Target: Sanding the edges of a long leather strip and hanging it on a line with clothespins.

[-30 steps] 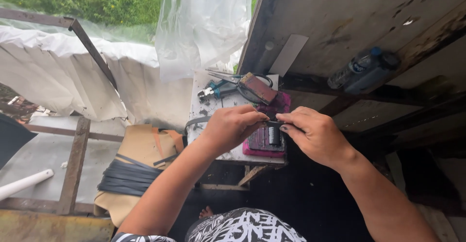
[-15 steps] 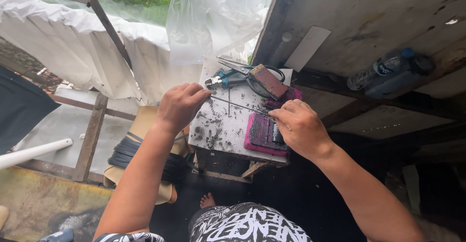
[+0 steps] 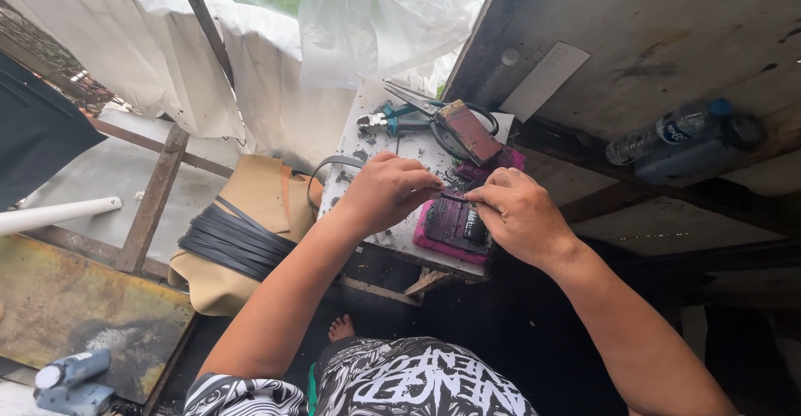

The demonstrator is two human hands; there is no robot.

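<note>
— Where are your hands?

— Mid-frame over the small tabletop. Your left hand and right hand are both pinched narrow on a thin dark strip, one at each end.

— How does the strip lie?

— Its long axis runs left to right across the frame, tilting slightly down toward the right, bridging the short gap between your fingertips. Neither hand is nearer; each has an end.

— And beneath?

— A pink-cased phone lies open-backed just under the strip, partly under your right hand. Pliers and a dark red block sit higher in the frame, black straps lower left, a plastic bottle far right.
</note>
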